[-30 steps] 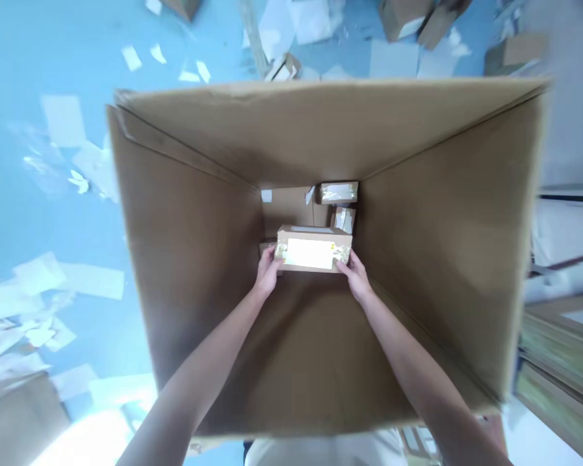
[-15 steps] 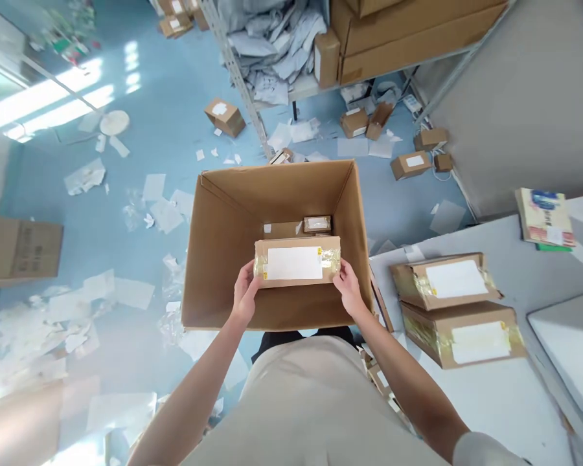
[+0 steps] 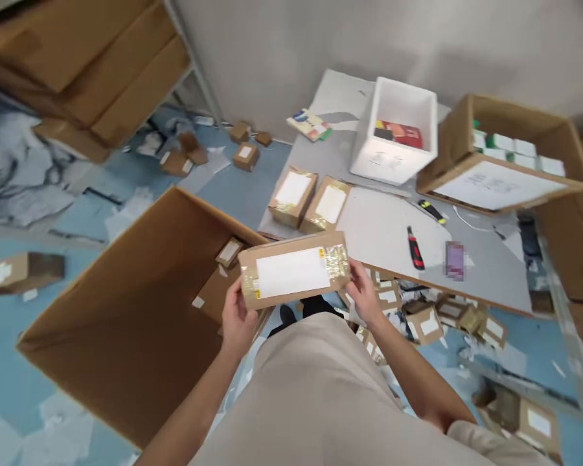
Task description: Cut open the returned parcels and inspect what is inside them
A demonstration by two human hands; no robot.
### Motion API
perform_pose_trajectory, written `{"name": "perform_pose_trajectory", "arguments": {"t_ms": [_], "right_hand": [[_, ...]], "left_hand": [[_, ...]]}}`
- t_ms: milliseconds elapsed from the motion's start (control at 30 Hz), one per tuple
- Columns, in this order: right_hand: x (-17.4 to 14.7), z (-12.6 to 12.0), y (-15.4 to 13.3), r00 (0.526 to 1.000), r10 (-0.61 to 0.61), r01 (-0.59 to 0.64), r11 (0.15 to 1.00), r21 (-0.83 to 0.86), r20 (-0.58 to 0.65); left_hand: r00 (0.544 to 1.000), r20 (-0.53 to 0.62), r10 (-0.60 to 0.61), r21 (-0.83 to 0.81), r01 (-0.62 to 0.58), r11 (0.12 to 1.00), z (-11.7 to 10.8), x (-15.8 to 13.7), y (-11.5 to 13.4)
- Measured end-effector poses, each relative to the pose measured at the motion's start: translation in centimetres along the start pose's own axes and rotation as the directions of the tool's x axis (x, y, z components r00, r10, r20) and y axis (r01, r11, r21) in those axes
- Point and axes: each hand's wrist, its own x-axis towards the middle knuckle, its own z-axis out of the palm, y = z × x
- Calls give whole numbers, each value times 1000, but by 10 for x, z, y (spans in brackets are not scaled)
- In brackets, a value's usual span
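Between my two hands is a taped cardboard box (image 3: 294, 270) with a big white label and small yellow marks. My left hand (image 3: 239, 317) grips its left end, and my right hand (image 3: 364, 294) grips the right end. The box is slightly tilted and overlaps the edge of a large open carton (image 3: 126, 310) at my left. Inside that carton lie a small labelled box (image 3: 228, 252) and a flat brown box (image 3: 214, 292). Beyond my held box, two similar taped boxes, a left one (image 3: 294, 192) and a right one (image 3: 326, 204), stand on the grey table (image 3: 376, 226).
On the table are a red-and-black utility knife (image 3: 415, 248), a yellow-and-black cutter (image 3: 432, 211), a white foam bin (image 3: 388, 162), a carton of white-and-green packs (image 3: 505, 188) and a book (image 3: 309, 124). Several parcels lie under the table. A shelf (image 3: 197, 71) stands at upper left.
My view has turned right toward the table. Both hands have carried the taped box from over the large carton to its right side, close to the table's edge.
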Motion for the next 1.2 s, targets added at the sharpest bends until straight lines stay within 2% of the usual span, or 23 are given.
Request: {"name": "perform_pose_trajectory", "arguments": {"t_ms": [67, 167, 233, 300, 400, 567, 700, 833, 1033, 1200], "right_hand": [[-25, -39, 8, 981, 35, -41, 999, -27, -193], [-52, -91, 28, 903, 106, -123, 992, -14, -416], [-60, -119, 46, 848, 152, -162, 987, 24, -507], [-59, -143, 66, 808, 181, -188, 981, 46, -561], [-41, -175, 95, 782, 197, -220, 975, 33, -591], [13, -219, 125, 831, 258, -283, 959, 25, -493], [54, -245, 143, 863, 314, -319, 946, 55, -396], [75, -260, 160, 879, 346, -333, 938, 97, -328], [77, -270, 175, 899, 335, -340, 940, 36, -282], [76, -271, 179, 877, 387, -391, 919, 46, -284]], "left_hand": [[976, 215, -14, -16, 18, 1000, 40, 9, 1], [878, 475, -56, 11, 58, 998, 104, 20, -1], [809, 582, -84, 40, 75, 996, 147, 28, -7], [773, 625, -109, 77, 78, 994, 188, 37, -16], [794, 590, -147, 150, 71, 986, 246, 53, -33], [890, 418, -184, 245, 84, 966, 316, 83, -60], [908, 371, -192, 255, 99, 962, 348, 110, -66], [882, 410, -231, 243, 138, 960, 362, 133, -67], [864, 460, -205, 238, 103, 966, 361, 141, -79], [860, 470, -200, 308, 52, 950, 353, 143, -89]]}}
